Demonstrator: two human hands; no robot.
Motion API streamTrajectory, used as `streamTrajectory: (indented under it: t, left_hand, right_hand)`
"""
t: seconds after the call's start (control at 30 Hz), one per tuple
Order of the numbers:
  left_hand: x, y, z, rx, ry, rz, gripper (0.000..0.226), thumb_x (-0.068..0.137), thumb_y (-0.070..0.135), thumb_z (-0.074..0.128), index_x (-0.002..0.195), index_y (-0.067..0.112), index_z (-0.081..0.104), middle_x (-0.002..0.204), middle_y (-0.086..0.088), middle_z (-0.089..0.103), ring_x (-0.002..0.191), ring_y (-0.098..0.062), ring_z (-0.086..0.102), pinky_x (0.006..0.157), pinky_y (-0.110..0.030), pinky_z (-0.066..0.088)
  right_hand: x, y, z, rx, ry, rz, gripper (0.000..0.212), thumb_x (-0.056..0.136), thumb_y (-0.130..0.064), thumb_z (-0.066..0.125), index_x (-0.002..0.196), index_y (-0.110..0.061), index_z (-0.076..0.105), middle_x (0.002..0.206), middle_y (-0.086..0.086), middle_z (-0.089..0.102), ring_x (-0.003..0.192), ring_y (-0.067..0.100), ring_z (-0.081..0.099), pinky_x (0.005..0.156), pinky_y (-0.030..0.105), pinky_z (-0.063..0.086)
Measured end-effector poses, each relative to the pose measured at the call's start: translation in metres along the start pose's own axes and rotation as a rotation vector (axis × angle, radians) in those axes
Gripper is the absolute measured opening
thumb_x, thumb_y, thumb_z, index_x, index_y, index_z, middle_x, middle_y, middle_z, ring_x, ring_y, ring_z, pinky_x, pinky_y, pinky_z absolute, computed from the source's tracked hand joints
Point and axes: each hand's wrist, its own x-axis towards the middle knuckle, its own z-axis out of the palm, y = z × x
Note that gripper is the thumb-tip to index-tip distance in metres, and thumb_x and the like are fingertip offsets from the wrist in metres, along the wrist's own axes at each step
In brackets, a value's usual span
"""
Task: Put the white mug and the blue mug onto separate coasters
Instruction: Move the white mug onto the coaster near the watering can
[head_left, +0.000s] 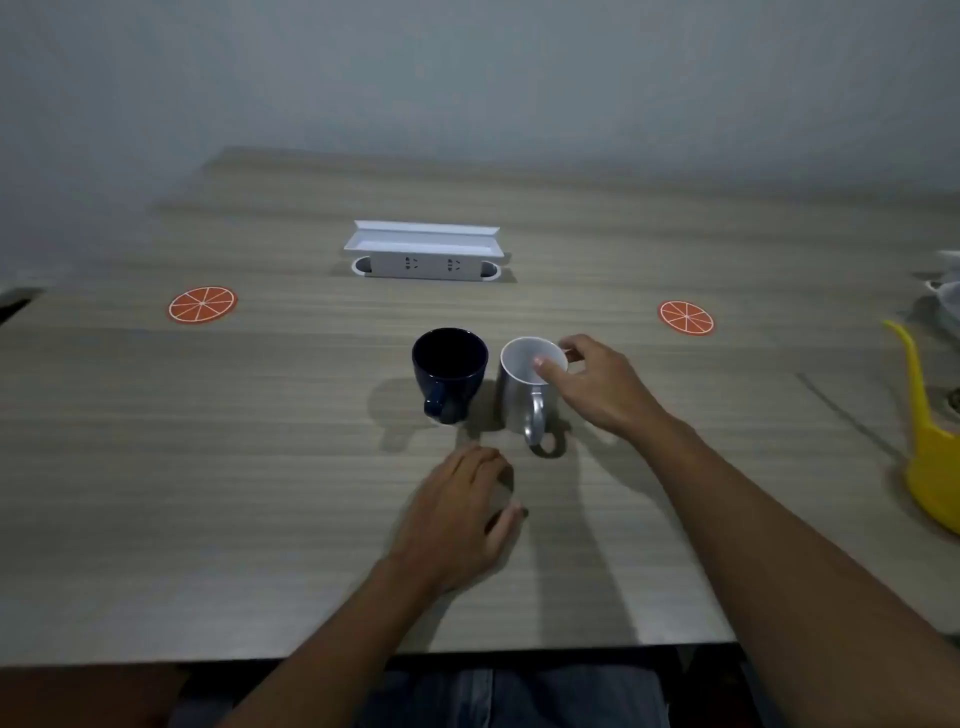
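A dark blue mug (450, 366) and a white mug (522, 392) stand side by side on the wooden table (260, 467), handles toward me. My right hand (597, 384) pinches the white mug's rim, thumb inside and fingers outside at its far right edge. My left hand (462, 514) rests palm down on the table just in front of the mugs, fingers loosely curled, holding nothing. One orange-slice coaster (202, 305) lies far left, another orange-slice coaster (686, 317) lies to the right, beyond the white mug.
A white power strip box (423, 253) sits at the back centre of the table. A yellow plastic object (930, 452) stands at the right edge, with pale items behind it. The table's near edge runs just above my lap.
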Motion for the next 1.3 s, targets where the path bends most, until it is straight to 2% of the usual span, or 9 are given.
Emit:
streamTrajectory:
  t: [0.1, 0.23, 0.33, 0.47, 0.7, 0.83, 1.03, 1.2, 1.3]
  left_hand:
    - [0.003, 0.0, 0.002, 0.138, -0.045, -0.073, 0.063, 0.09, 0.062, 0.048, 0.132, 0.015, 0.05, 0.142, -0.003, 0.052, 0.143, -0.025, 0.035, 0.112, -0.039, 0.033]
    - [0.006, -0.001, 0.004, 0.211, -0.147, -0.09, 0.078, 0.093, 0.066, 0.035, 0.148, 0.01, 0.034, 0.159, -0.008, 0.036, 0.151, -0.026, 0.02, 0.118, -0.043, 0.022]
    - [0.006, -0.002, 0.002, 0.211, -0.179, -0.09, 0.079, 0.094, 0.064, 0.034, 0.149, 0.009, 0.031, 0.16, -0.01, 0.031, 0.151, -0.026, 0.018, 0.119, -0.045, 0.019]
    - [0.014, 0.001, 0.005, 0.208, -0.181, -0.063, 0.071, 0.091, 0.059, 0.039, 0.139, 0.007, 0.04, 0.151, -0.013, 0.038, 0.145, -0.03, 0.03, 0.117, -0.047, 0.022]
    - [0.036, 0.015, 0.023, 0.203, -0.248, -0.091, 0.074, 0.092, 0.059, 0.031, 0.147, 0.01, 0.027, 0.16, -0.012, 0.026, 0.152, -0.03, 0.014, 0.115, -0.061, 0.019]
    - [0.057, 0.018, 0.034, 0.187, -0.247, -0.053, 0.071, 0.094, 0.056, 0.032, 0.148, 0.01, 0.028, 0.161, -0.011, 0.025, 0.152, -0.032, 0.011, 0.12, -0.059, 0.012]
    - [0.124, 0.023, 0.061, 0.128, -0.287, -0.067, 0.072, 0.095, 0.053, 0.032, 0.154, 0.014, 0.017, 0.168, -0.011, 0.01, 0.154, -0.03, 0.0, 0.121, -0.06, 0.007]
    - [0.182, 0.024, 0.084, 0.149, -0.297, -0.095, 0.077, 0.092, 0.06, 0.028, 0.154, 0.015, 0.019, 0.167, -0.009, 0.013, 0.154, -0.03, 0.005, 0.12, -0.059, 0.005]
    - [0.207, 0.019, 0.094, 0.182, -0.3, -0.086, 0.084, 0.089, 0.065, 0.022, 0.155, 0.013, 0.017, 0.168, -0.009, 0.012, 0.154, -0.029, 0.005, 0.12, -0.059, 0.003]
  right_hand:
    - [-0.003, 0.002, 0.011, 0.057, -0.01, -0.004, 0.059, 0.077, -0.058, 0.073, 0.123, -0.024, 0.057, 0.118, 0.0, 0.061, 0.101, 0.019, 0.061, 0.079, 0.035, 0.049]
    - [-0.005, 0.008, 0.028, 0.019, 0.037, -0.025, 0.077, 0.071, -0.048, 0.083, 0.135, -0.023, 0.046, 0.13, 0.003, 0.053, 0.113, 0.022, 0.055, 0.091, 0.043, 0.05]
    - [-0.006, 0.009, 0.037, 0.013, 0.107, -0.021, 0.081, 0.073, -0.04, 0.084, 0.139, -0.021, 0.041, 0.133, 0.004, 0.052, 0.115, 0.023, 0.053, 0.091, 0.042, 0.05]
    - [-0.001, 0.009, 0.035, 0.011, 0.131, 0.005, 0.077, 0.07, -0.037, 0.085, 0.134, -0.02, 0.045, 0.128, 0.005, 0.056, 0.109, 0.025, 0.057, 0.089, 0.044, 0.052]
    - [0.011, 0.034, 0.01, 0.003, 0.169, 0.048, 0.08, 0.069, -0.035, 0.087, 0.136, -0.017, 0.045, 0.131, 0.007, 0.057, 0.112, 0.025, 0.057, 0.092, 0.047, 0.053]
    - [0.023, 0.057, -0.013, 0.018, 0.23, 0.112, 0.081, 0.069, -0.036, 0.087, 0.136, -0.016, 0.047, 0.131, 0.009, 0.058, 0.114, 0.029, 0.058, 0.093, 0.051, 0.053]
    - [0.047, 0.087, -0.041, 0.105, 0.398, 0.224, 0.074, 0.067, -0.027, 0.088, 0.13, -0.017, 0.052, 0.126, 0.009, 0.063, 0.111, 0.029, 0.062, 0.091, 0.045, 0.054]
    - [0.073, 0.11, -0.061, 0.158, 0.513, 0.279, 0.065, 0.067, -0.023, 0.087, 0.124, -0.019, 0.056, 0.12, 0.006, 0.066, 0.105, 0.028, 0.064, 0.086, 0.04, 0.055]
    - [0.093, 0.121, -0.074, 0.19, 0.562, 0.289, 0.066, 0.069, -0.02, 0.086, 0.127, -0.021, 0.056, 0.122, 0.003, 0.066, 0.105, 0.022, 0.065, 0.081, 0.031, 0.051]
